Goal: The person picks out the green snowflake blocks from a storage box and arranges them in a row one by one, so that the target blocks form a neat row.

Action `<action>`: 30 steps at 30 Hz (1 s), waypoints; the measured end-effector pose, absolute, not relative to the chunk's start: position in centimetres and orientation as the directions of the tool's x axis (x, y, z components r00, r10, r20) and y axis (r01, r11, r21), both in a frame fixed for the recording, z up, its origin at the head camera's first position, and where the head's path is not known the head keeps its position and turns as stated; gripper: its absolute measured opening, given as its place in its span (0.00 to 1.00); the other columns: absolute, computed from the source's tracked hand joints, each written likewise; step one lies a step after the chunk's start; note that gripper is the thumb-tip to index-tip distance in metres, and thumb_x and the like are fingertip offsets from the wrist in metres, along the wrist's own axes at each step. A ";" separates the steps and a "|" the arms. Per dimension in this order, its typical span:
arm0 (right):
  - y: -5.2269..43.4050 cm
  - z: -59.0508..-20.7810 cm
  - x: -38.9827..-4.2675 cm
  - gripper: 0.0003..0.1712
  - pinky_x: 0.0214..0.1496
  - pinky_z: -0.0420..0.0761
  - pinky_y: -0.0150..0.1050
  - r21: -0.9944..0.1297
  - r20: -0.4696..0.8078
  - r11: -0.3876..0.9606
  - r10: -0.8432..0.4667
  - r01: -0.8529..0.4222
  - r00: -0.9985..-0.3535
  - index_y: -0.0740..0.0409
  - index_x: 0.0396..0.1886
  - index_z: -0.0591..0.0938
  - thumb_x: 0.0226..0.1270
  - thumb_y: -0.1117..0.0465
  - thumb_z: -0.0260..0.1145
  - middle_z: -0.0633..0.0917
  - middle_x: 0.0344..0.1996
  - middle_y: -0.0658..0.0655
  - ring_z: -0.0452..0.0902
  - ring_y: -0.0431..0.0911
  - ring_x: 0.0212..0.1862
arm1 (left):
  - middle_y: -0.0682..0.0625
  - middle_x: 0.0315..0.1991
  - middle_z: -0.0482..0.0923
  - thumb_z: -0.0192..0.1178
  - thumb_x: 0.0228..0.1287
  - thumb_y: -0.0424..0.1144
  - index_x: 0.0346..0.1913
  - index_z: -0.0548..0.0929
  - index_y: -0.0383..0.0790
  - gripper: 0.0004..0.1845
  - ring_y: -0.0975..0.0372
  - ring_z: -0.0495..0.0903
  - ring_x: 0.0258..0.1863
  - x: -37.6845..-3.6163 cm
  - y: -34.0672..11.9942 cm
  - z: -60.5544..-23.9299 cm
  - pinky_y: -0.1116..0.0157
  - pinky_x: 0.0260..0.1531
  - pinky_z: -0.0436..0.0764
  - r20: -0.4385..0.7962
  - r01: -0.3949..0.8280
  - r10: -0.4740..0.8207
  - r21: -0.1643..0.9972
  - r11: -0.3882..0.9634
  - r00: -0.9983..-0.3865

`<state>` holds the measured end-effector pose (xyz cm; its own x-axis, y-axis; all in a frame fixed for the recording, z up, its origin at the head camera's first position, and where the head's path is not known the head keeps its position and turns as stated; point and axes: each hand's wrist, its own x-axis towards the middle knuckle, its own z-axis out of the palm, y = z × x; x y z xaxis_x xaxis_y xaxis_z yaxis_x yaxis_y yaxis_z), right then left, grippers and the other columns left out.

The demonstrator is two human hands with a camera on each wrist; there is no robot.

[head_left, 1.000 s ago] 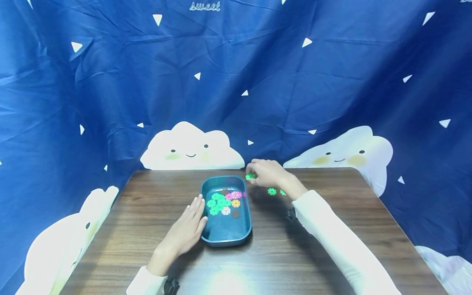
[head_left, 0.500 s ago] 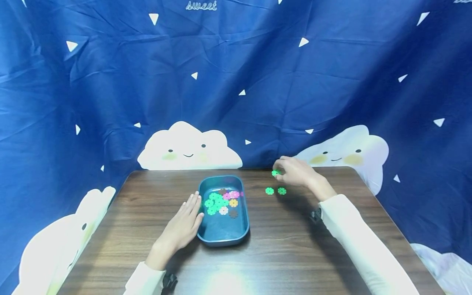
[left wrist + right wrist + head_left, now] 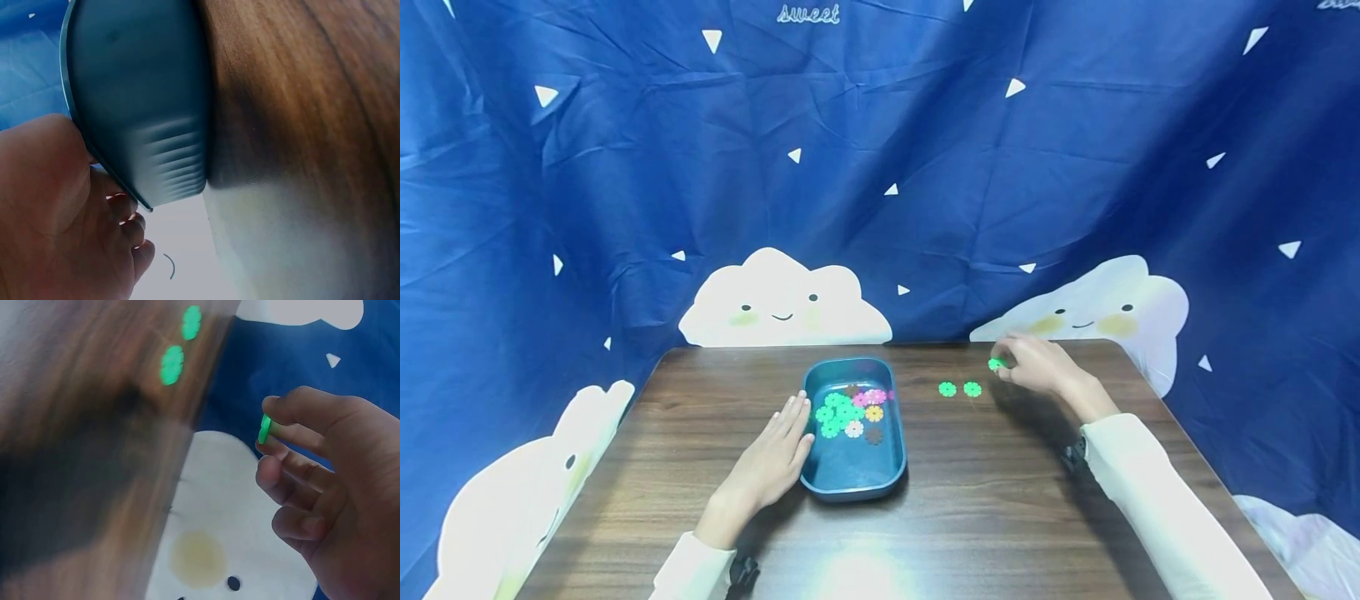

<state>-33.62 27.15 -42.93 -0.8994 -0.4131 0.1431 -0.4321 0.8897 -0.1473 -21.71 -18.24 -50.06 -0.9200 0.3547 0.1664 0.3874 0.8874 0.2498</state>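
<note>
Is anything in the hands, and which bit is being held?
The right hand pinches a small, flat, green flower-shaped piece by its edge. The left hand just touches the side of the dark-blue rounded rectangular tray, fingers straight.

The head camera looks forward and down from the near side, over the worktop (image 3: 1000, 500) to the blue curtain (image 3: 880, 100). The left wrist camera, tipped sideways, looks closely at the left outer wall of the tray (image 3: 144, 75), sharing tray and left hand (image 3: 766, 462) with the head view. The right wrist camera, also tipped, faces the worktop's far edge past the right hand (image 3: 1036, 364); two green flower discs (image 3: 172, 365) appear there and from the head.
</note>
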 end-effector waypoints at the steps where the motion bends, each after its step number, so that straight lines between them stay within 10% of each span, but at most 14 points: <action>1: 27.4 -43.2 -33.6 0.15 0.43 0.81 0.53 -0.153 0.129 0.896 -0.399 -0.416 -0.908 0.48 0.45 0.85 0.58 0.52 0.70 0.84 0.40 0.49 0.80 0.45 0.41 | 0.44 0.79 0.47 0.39 0.79 0.49 0.77 0.53 0.37 0.32 0.52 0.50 0.78 -21.7 -18.3 -50.1 0.50 0.76 0.56 0.163 0.386 0.355 0.248 0.889 -0.921; 30: 28.3 -50.3 -34.3 0.14 0.38 0.79 0.53 -0.245 0.027 0.917 -0.319 -0.316 -0.947 0.49 0.46 0.83 0.62 0.52 0.69 0.80 0.40 0.51 0.77 0.47 0.38 | 0.44 0.79 0.48 0.42 0.78 0.47 0.77 0.54 0.36 0.31 0.52 0.50 0.78 -21.8 -18.3 -50.3 0.50 0.75 0.57 0.177 0.380 0.344 0.260 0.888 -0.922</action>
<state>-34.28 28.31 -50.28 -0.9474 -0.3190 0.0267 -0.3156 0.9168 -0.2446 -21.79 -18.28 -50.28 -0.9223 0.3436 0.1769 0.3805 0.8876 0.2597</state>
